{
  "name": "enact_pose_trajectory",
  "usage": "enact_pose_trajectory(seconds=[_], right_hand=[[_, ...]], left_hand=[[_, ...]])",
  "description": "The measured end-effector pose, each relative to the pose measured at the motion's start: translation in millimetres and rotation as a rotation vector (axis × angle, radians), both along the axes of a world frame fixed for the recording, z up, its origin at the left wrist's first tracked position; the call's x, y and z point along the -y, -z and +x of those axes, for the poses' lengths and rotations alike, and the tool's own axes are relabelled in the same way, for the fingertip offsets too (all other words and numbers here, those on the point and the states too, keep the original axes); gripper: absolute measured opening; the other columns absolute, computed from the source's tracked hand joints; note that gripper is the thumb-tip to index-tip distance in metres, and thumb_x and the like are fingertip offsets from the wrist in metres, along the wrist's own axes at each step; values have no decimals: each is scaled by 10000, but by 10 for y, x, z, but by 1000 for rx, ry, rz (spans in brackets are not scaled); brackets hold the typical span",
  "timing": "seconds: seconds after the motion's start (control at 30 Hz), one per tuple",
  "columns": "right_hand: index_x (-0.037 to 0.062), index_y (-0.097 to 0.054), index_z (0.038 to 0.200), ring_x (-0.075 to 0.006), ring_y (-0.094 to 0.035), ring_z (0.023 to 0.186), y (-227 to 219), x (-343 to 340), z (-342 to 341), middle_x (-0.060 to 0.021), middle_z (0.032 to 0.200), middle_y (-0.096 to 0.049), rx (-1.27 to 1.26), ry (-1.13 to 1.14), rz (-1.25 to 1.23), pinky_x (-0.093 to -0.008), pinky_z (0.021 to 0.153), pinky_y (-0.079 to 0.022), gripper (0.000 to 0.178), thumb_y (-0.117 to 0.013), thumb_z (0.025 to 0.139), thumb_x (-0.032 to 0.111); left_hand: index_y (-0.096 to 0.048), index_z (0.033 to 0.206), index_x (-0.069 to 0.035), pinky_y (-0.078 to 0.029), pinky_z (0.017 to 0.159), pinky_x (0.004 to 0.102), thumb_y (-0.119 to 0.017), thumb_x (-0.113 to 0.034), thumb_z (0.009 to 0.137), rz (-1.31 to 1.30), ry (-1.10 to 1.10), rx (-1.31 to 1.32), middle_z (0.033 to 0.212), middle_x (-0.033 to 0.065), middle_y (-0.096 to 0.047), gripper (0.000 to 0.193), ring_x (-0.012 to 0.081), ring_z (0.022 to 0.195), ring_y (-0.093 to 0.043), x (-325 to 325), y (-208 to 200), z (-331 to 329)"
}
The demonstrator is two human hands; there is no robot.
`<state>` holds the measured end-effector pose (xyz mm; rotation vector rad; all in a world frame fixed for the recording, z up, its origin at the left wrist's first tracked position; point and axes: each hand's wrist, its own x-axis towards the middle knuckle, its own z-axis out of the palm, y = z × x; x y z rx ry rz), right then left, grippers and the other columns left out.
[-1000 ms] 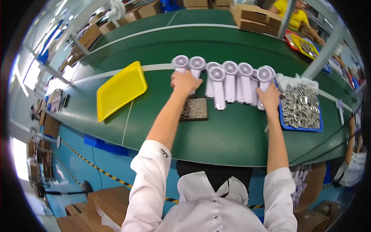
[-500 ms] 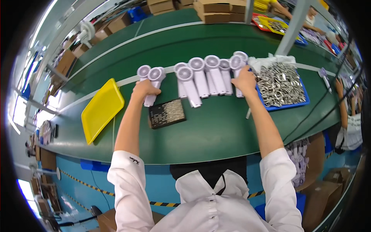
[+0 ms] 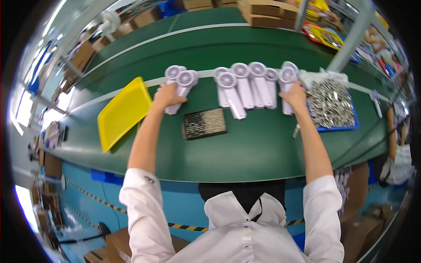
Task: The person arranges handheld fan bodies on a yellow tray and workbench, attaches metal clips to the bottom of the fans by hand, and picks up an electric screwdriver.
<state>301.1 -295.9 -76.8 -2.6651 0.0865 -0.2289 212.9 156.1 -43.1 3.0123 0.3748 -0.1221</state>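
Between 2 forearms (image 3: 147, 136), the near edge of the bench (image 3: 250, 158) is free; 1 dark box (image 3: 205, 124) and fans (image 3: 244, 90) obstruct beyond.

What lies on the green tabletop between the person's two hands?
In the head view, a cluster of pale handheld fans lies between the left hand and the right hand; a dark holder sits below the cluster in the picture.

L hand (image 3: 168, 95) & R hand (image 3: 294, 95) curled, well apart; forearms (image 3: 144, 142) ext. fwd.
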Motion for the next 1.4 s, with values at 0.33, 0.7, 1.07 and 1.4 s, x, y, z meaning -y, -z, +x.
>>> enact_pose_trajectory(seconds=[0.33, 0.7, 1.07, 1.4], right_hand=[[-68, -364, 1246, -444, -502, 1197, -235, -230, 50, -353, 1222, -479, -192, 278, 146, -512, 968, -454, 785, -758, 635, 227], [-25, -416, 1258, -383, -618, 1066, 86, 213, 11, -259, 1136, -618, 92, -29, 429, -424, 922, -488, 753, -769, 641, 225], [-2, -453, 1300, -220, -561, 1096, -900, -1300, -290, -126, 1220, -565, 82, -510, 762, -335, 960, -431, 660, -701, 693, 76], [-66, -418, 1223, -306, -630, 1033, -540, -4269, -497, -213, 1137, -603, -412, -988, 800, -366, 873, -508, 697, -745, 657, 175]], left_hand=[[-417, 1317, -64, -474, 925, 500, -816, -260, 572, -35, -36, -12, 1245, 378, -428, 868, 527, 1114, -514, 212, 86, 107], [-497, 1280, -95, -513, 918, 482, -783, -211, 653, -61, 4, 124, 1212, 374, -486, 699, 500, 1042, -580, 154, 199, 139], [-674, 911, -1, -527, 827, 478, -719, -213, 652, -196, 14, 462, 927, 269, -666, 337, 433, 850, -647, -192, -175, -238], [-674, 1001, -17, -481, 897, 458, -702, -220, 697, -162, -361, 493, 1134, 277, -566, 367, 413, 1027, -588, -1243, -295, -1456]])
